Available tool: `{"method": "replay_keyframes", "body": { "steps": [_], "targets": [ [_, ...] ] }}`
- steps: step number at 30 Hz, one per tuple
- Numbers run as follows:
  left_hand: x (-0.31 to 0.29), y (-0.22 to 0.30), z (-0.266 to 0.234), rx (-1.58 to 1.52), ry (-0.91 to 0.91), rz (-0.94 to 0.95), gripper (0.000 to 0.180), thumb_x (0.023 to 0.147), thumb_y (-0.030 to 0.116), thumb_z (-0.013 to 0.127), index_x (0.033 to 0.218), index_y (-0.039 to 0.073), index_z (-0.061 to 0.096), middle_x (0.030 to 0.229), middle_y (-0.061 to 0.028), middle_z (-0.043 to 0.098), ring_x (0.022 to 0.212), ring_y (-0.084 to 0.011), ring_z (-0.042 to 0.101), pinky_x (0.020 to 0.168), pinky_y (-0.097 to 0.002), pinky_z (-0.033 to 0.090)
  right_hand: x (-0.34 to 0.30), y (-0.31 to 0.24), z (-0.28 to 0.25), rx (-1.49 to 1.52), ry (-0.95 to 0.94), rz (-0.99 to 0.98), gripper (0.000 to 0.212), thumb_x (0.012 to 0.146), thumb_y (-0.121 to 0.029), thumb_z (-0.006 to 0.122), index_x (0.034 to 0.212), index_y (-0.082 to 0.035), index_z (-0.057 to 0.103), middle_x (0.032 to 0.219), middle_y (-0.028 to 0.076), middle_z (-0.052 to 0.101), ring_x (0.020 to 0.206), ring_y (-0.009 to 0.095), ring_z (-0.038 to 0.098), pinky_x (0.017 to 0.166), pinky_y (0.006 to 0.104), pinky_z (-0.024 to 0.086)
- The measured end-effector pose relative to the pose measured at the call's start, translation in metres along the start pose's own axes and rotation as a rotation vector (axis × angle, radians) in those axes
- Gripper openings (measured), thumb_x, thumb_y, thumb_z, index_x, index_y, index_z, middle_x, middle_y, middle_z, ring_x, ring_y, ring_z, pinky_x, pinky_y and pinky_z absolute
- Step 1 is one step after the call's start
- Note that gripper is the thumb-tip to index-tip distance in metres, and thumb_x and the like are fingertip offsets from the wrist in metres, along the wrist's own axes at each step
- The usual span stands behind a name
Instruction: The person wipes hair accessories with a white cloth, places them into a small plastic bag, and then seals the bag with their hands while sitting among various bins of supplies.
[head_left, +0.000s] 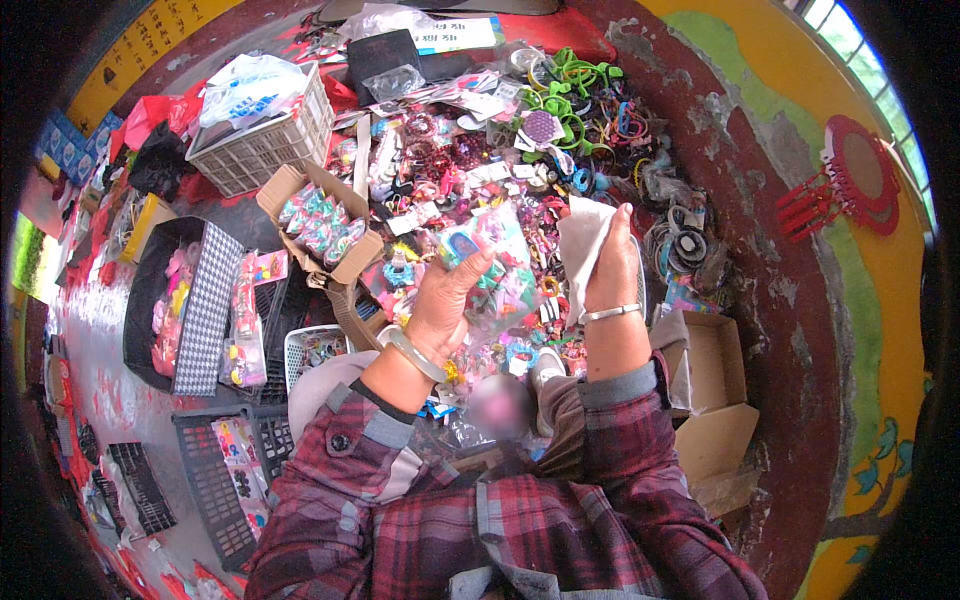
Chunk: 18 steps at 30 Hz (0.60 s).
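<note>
My left hand (440,305) is closed, its thumb pressing on a clear plastic bag (500,255) with small colourful pieces, among them blue, pink and green ones. My right hand (612,268) is raised at about the same height, a little to the right. It grips a whitish sheet (584,245), paper or thin cloth, which stands up along the palm. Most of the fingers on that hand are hidden behind the sheet. Below and beyond both hands spreads a large heap of hair ties and small trinkets (455,170).
Left of the heap stand an open cardboard box (372,245) of small packets, a grey plastic crate (262,150) and a houndstooth fabric bin (205,310). Dark plastic baskets (215,480) lie lower left. Green hair bands (572,128) lie far right; an opened carton (715,365) stands nearer.
</note>
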<state>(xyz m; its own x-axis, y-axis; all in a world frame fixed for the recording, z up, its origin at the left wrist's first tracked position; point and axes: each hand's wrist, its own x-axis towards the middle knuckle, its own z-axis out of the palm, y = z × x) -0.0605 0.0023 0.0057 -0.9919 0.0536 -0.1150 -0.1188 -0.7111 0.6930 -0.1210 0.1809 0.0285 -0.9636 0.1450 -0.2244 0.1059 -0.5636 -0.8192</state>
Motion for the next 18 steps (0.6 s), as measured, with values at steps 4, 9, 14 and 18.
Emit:
{"method": "replay_keyframes", "body": {
  "steps": [4, 9, 14, 18],
  "targets": [
    [0.002, -0.003, 0.005, 0.093, -0.029, 0.053, 0.031, 0.081, 0.015, 0.067, 0.109, 0.005, 0.057, 0.102, -0.0019, 0.061, 0.091, -0.0115, 0.056, 0.084, -0.0283, 0.044, -0.031, 0.015, 0.025, -0.322, -0.129, 0.134, 0.055, 0.093, -0.051, 0.037, 0.109, -0.004, 0.058, 0.084, 0.007, 0.061, 0.076, 0.017, 0.058, 0.064, 0.0327, 0.047],
    [-0.001, -0.001, 0.014, 0.076, -0.029, 0.144, 0.031, 0.081, 0.013, 0.067, 0.110, 0.005, 0.057, 0.103, -0.0012, 0.060, 0.094, -0.0106, 0.055, 0.085, -0.0262, 0.042, -0.028, 0.062, 0.023, -0.911, -0.203, -0.369, 0.055, 0.092, -0.051, 0.035, 0.098, -0.002, 0.060, 0.084, 0.024, 0.061, 0.083, 0.041, 0.058, 0.068, 0.0475, 0.044],
    [0.001, 0.013, 0.013, -0.063, 0.086, 0.155, 0.027, 0.080, 0.013, 0.068, 0.105, 0.006, 0.058, 0.096, -0.0001, 0.061, 0.089, -0.0108, 0.056, 0.081, -0.0270, 0.044, -0.042, 0.057, 0.030, -1.119, -0.265, -0.549, 0.050, 0.092, -0.050, 0.034, 0.100, -0.007, 0.059, 0.085, 0.022, 0.062, 0.082, 0.043, 0.057, 0.067, 0.0491, 0.045],
    [0.009, 0.012, 0.000, -0.048, 0.121, 0.194, 0.028, 0.080, 0.015, 0.068, 0.105, 0.006, 0.058, 0.097, -0.0007, 0.061, 0.088, -0.0119, 0.058, 0.080, -0.0281, 0.045, -0.050, 0.047, 0.039, -1.203, -0.241, -0.524, 0.049, 0.091, -0.051, 0.036, 0.094, -0.008, 0.060, 0.078, 0.020, 0.062, 0.075, 0.042, 0.059, 0.063, 0.0488, 0.046]
  ]
}}
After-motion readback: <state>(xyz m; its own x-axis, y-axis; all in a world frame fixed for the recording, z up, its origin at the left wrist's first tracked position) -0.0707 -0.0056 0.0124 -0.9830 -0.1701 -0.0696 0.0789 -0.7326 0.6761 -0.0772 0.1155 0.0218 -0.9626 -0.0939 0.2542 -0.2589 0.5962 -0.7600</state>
